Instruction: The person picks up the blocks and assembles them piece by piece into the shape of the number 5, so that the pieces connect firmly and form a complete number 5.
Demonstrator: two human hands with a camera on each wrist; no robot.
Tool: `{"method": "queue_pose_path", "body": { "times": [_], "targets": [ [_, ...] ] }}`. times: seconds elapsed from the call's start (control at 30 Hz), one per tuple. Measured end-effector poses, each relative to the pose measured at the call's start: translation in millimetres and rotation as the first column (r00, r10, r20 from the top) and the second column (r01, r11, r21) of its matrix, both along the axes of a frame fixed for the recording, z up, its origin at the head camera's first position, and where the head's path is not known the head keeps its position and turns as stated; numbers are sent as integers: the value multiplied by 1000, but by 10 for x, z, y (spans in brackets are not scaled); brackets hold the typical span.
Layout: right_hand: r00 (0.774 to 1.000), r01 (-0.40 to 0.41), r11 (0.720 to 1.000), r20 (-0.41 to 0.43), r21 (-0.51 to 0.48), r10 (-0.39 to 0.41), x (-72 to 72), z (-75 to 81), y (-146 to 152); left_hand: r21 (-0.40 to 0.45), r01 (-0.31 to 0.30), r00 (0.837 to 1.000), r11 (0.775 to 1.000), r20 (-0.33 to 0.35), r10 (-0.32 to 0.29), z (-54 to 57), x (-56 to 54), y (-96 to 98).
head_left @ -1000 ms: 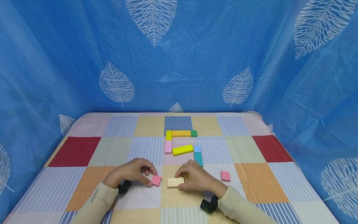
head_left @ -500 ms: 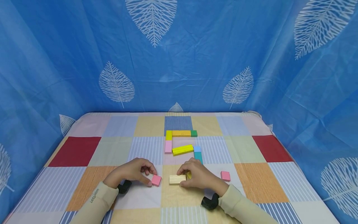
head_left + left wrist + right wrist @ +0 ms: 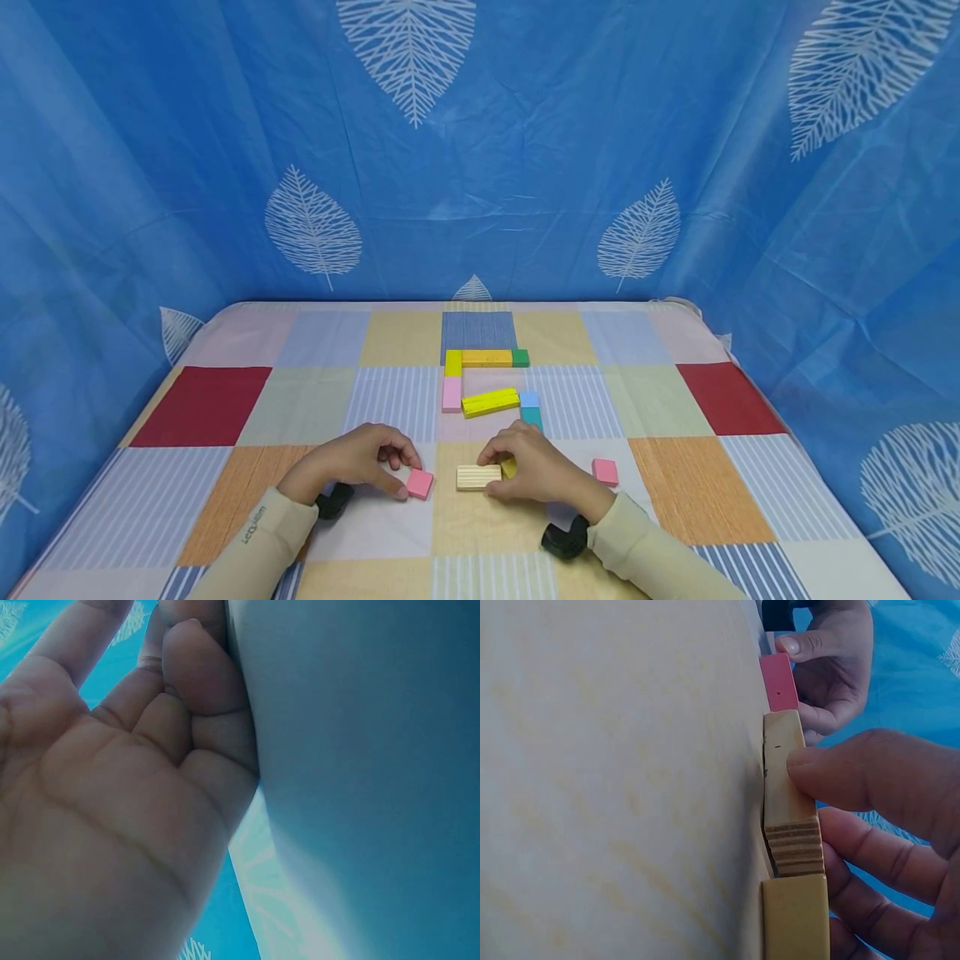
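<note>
In the head view my left hand [image 3: 367, 458] pinches a small pink block [image 3: 420, 483] between thumb and fingertips on the cloth. My right hand [image 3: 536, 471] grips a plain ridged wooden block [image 3: 478, 477] at its right half, thumb on the near side. Under the right palm a mustard-yellow block [image 3: 796, 919] sits against the wooden block's end, mostly covered from above. From the right wrist, the pink block's far position lines up beyond the wooden one. The left wrist view shows only the palm and curled fingers [image 3: 206, 675] against the cloth.
Farther back, yellow [image 3: 453, 362], orange [image 3: 486, 358], green [image 3: 520, 358] and light pink [image 3: 452, 394] blocks form a corner. Slanted yellow bars [image 3: 491, 403] lie beside light blue [image 3: 529, 399] and teal [image 3: 531, 418] blocks. Another pink block [image 3: 604, 472] lies right of my right hand.
My right hand has slid the wooden block slightly right and away from me, and the mustard-yellow block now shows beneath it. The left hand and its pink block have stayed put.
</note>
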State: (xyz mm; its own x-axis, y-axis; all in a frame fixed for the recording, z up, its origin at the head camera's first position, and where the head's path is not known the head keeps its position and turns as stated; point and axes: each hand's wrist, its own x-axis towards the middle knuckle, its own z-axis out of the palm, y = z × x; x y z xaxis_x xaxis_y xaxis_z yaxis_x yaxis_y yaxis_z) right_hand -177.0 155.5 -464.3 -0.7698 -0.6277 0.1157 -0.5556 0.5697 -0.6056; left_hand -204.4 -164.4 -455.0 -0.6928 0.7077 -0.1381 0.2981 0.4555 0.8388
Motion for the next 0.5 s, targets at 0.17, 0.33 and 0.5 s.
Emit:
{"method": "queue_pose_path", "body": {
  "times": [0.17,0.33,0.5],
  "targets": [
    [1000,8,1000,16,6,-8,3,-1,-1,4,3,1000,1000,2,-3,-7,-2,-4],
    [1000,8,1000,10,2,-8,-4,-3,-3,5,4,1000,1000,5,-4,-8,-2,-5],
    [1000,4,1000,0,2,-4,-14,-13,1,4,6,1000,1000,-4,-6,-14,-7,-6]
  ]
}}
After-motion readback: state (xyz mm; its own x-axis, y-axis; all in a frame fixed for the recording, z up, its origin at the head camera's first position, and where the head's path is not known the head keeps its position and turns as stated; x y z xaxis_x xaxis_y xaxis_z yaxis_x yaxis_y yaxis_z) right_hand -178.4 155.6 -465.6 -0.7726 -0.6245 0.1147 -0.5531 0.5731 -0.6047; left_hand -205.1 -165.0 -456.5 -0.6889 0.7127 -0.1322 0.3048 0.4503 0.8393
